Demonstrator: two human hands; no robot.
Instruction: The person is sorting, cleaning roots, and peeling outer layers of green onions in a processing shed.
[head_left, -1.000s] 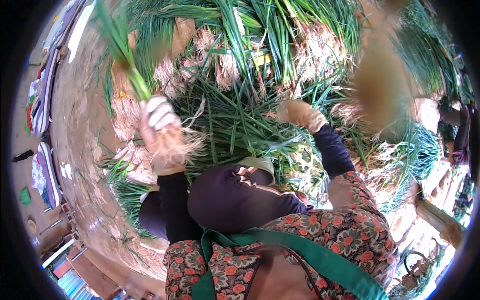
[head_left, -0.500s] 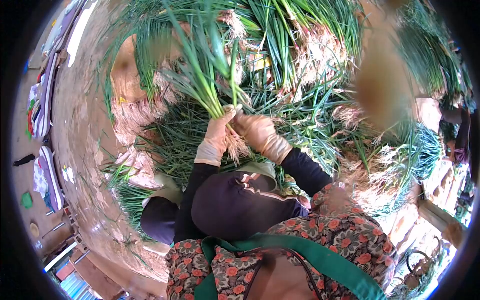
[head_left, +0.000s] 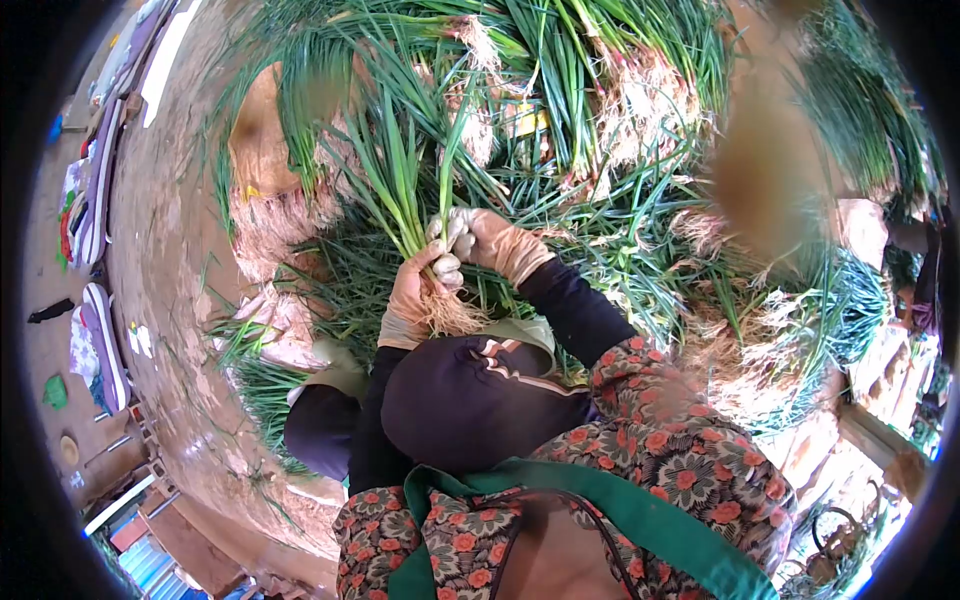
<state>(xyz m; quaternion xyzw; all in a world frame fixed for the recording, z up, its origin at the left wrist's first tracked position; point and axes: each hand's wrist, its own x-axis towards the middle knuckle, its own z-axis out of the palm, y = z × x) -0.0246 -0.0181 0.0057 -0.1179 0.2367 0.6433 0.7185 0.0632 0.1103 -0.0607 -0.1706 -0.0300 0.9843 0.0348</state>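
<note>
My left hand, in a pale glove with whitish fingertips, is closed round a small bunch of green onions. Their leaves point away from me, and the tangled roots hang below the fist, above my knees. Just right of it, my right hand, gloved alike, has its fingers curled together at the base of a single green onion stalk. That stalk stands slightly apart from the bunch. The two hands nearly touch, and the right fingers partly hide the lower end of the stalk.
Loose green onion leaves cover the ground around my hands. Rooted bundles lie ahead, and another root heap is at the right. A tan sack lies at the far left of the pile, beside bare ground.
Both hands have come slightly nearer my body and turned, with the bunch now more upright. My right hand has shifted left and up against the left hand, its stalk moving left too.
</note>
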